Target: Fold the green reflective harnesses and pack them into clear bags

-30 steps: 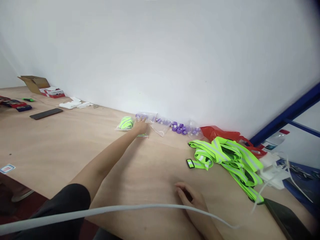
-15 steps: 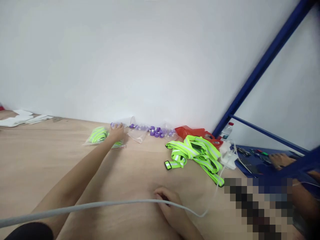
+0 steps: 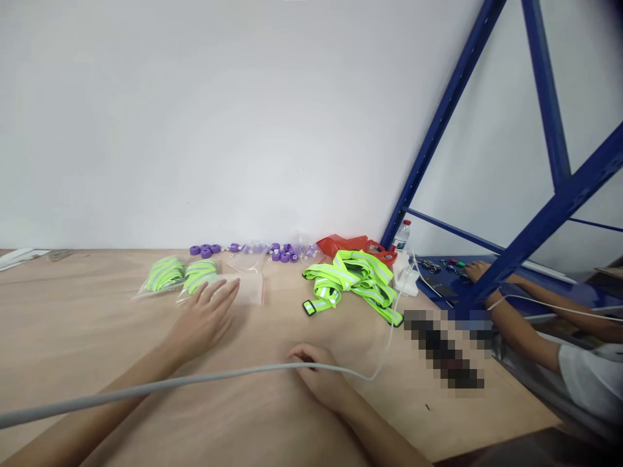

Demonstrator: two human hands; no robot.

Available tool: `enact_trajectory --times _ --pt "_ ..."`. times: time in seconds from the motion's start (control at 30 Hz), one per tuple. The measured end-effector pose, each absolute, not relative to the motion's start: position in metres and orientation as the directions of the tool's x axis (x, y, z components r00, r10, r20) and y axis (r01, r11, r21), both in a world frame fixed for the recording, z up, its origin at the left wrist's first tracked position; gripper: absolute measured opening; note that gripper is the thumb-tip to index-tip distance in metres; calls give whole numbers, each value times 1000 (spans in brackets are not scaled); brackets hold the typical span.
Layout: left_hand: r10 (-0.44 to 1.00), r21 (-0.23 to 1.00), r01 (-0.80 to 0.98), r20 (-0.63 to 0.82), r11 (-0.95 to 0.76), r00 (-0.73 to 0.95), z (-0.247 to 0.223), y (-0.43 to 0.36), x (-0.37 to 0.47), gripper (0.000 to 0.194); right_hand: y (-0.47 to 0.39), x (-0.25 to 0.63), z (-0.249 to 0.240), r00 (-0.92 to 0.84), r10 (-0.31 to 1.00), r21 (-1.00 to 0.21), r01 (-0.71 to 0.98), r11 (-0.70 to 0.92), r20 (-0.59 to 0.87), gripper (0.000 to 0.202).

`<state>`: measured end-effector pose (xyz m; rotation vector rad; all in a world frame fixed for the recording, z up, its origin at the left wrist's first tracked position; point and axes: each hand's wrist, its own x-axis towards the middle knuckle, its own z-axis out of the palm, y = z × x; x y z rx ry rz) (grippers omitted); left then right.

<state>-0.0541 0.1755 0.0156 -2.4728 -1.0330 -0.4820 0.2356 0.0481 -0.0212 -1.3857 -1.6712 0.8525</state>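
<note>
The left hand (image 3: 207, 321) has its fingers spread, with nothing gripped in them. The right hand (image 3: 321, 376) is curled loosely by the table (image 3: 272, 428); I can't tell if it holds anything. I count two clear packs of bright green strap. The near pack (image 3: 199, 274) is just past the left fingertips, and the other pack (image 3: 164, 274) is next to it, farther left. One flat bag (image 3: 250, 290) with a red edge lies by the same fingertips; I can't tell if they touch it. One grey cord (image 3: 111, 393) crosses in front. Farther right is one heap of green straps (image 3: 357, 275). Little purple things (image 3: 285, 253) sit by the wall, too small to count surely. Beyond are one red bag (image 3: 343, 245), one bottle (image 3: 402, 235) and another person's hand (image 3: 477, 270).
</note>
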Motion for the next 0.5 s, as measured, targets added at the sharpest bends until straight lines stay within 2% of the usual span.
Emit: enact_trajectory --times 0.13,0.27,0.5 --pt "612 -203 700 363 -684 703 -15 169 -48 52 48 235 -23 -103 975 -850 478 221 196 20" --pt "623 -163 668 255 -726 739 -20 181 -32 51 47 234 -26 -72 969 -826 511 238 235 21" --pt "638 -131 651 132 -747 759 -18 200 13 53 87 286 4 145 913 -730 653 202 382 33"
